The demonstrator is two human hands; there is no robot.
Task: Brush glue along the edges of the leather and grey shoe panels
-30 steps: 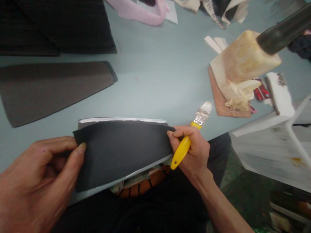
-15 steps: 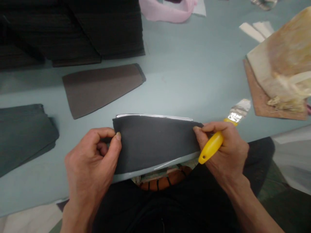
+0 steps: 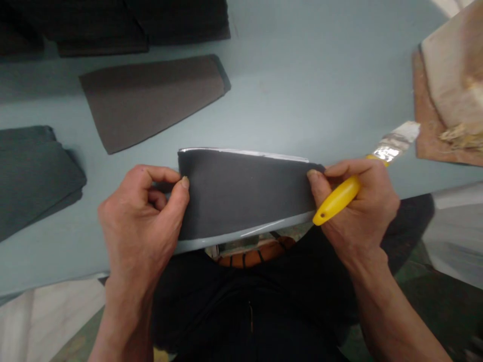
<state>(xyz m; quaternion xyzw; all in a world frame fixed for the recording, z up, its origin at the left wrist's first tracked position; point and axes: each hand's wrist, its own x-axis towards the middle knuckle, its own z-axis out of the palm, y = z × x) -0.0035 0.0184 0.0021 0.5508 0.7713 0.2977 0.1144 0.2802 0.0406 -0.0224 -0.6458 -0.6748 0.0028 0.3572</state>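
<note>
A dark grey foam piece [image 3: 245, 193] lies at the near edge of the pale blue table [image 3: 287, 100], with a white strip showing along its far edge. My left hand [image 3: 145, 216] pinches its left end, thumb on top. My right hand [image 3: 358, 211] pinches the right end with thumb and forefinger while its other fingers hold a yellow-handled brush [image 3: 339, 198]. The brush's pale bristles [image 3: 396, 143] point away to the right, over the table.
A brown-grey foam piece [image 3: 151, 98] lies beyond the held one. A folded dark stack [image 3: 33, 171] sits at the left and black stacks [image 3: 113, 22] at the back. A glue-stained block on a brown board [image 3: 449, 90] stands at the right.
The view has shifted, so everything sits higher and slightly left in the picture. Both hands keep the same grip on the foam piece; the brush stays in my right hand.
</note>
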